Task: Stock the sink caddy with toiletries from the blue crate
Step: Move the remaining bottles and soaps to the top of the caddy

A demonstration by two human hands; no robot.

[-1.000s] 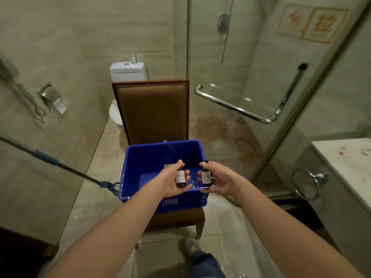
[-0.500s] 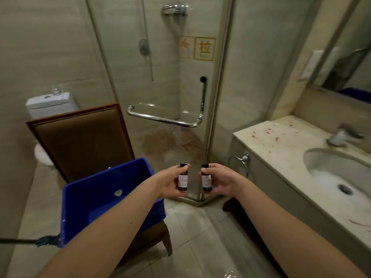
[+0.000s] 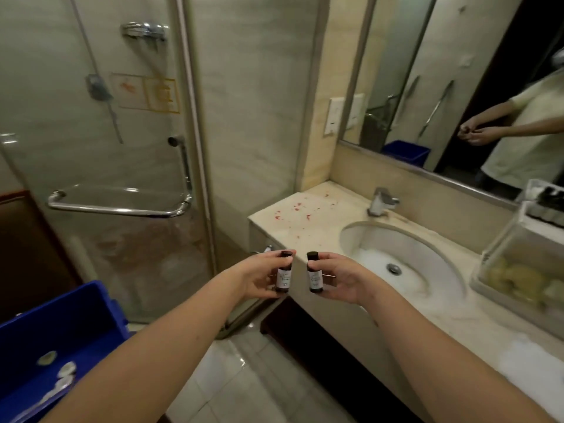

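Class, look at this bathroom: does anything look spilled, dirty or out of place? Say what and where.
Yes: red flecks lie scattered across the pale counter left of the sink, like an unwiped spill. White foam also sits in the sink.

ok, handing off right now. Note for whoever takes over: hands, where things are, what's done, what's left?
Left hand: holds one small dark bottle, upright.
Right hand: holds a second bottle, upright, beside the first but not touching it.
Blue crate: lower left, with a few small packets inside.
Sink caddy: clear box on the counter, right of the sink basin. It already holds items, too blurred to name.
Done: both bottles are out of the crate.
Left: put both bottles in the caddy, then probably go back for the packets.
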